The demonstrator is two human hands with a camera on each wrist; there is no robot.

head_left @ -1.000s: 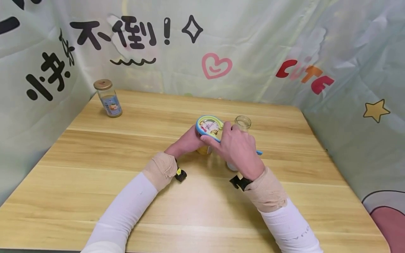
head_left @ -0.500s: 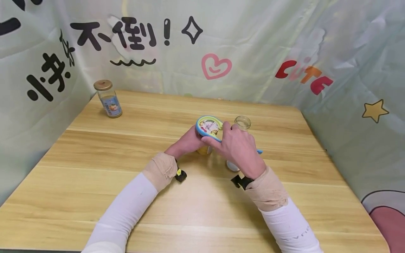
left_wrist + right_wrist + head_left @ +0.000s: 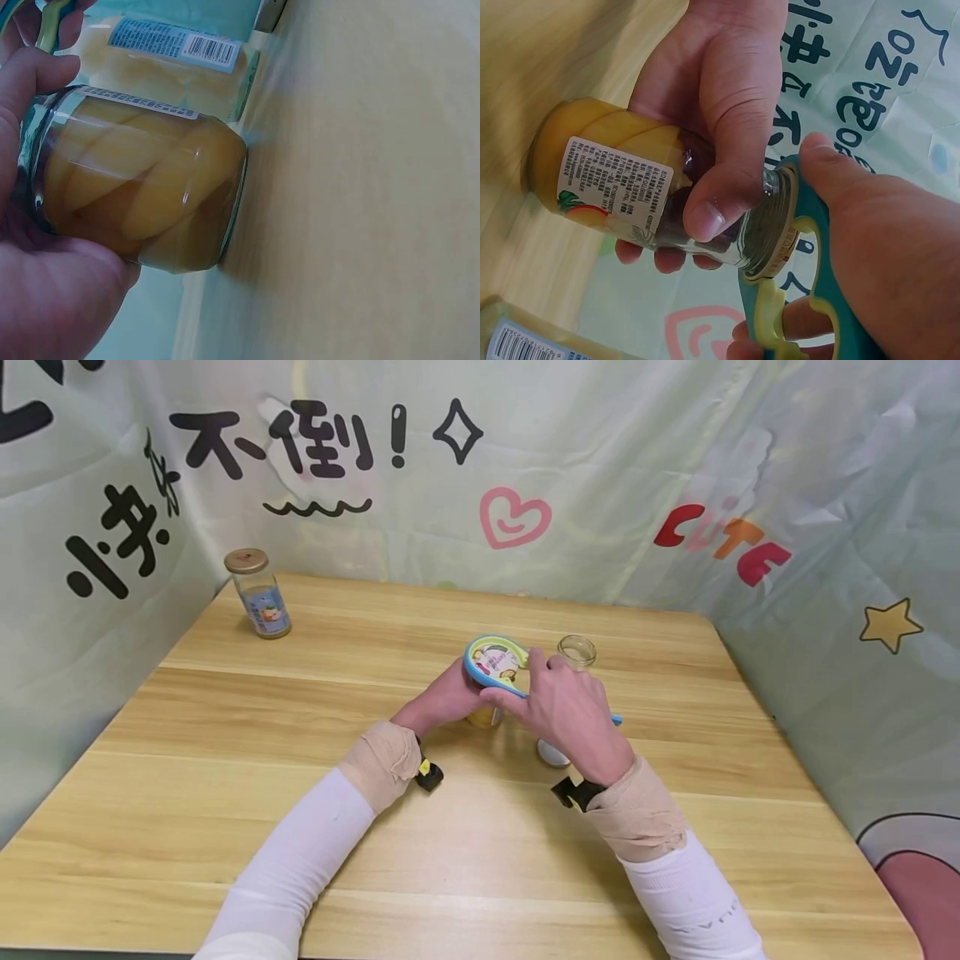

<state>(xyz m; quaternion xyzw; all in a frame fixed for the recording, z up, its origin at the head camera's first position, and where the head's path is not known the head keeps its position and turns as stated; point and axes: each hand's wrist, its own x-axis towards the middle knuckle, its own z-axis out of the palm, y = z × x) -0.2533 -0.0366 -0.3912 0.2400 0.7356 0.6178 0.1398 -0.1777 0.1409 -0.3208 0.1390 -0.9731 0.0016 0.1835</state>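
My left hand [image 3: 446, 697] grips a glass jar of yellow fruit pieces [image 3: 142, 180] round its side, just above the table. Its printed lid [image 3: 498, 658] faces up, ringed by the loop of a blue and green jar opener [image 3: 821, 217]. My right hand [image 3: 566, 710] grips the opener's handles, and its thumb lies along the blue edge. In the right wrist view, the left thumb [image 3: 712, 214] presses on the glass below the lid. Most of this jar is hidden by the hands in the head view.
A second jar with an uncovered rim [image 3: 577, 662] stands just behind my right hand, partly hidden by it. Another jar [image 3: 266, 610], with a gold lid and blue label, stands at the table's far left corner. Printed cloth [image 3: 420, 543] hangs round the wooden table [image 3: 450, 877].
My right wrist has shifted very slightly to the right. Both hands keep their hold on the jar and the jar opener, which look nearly still.
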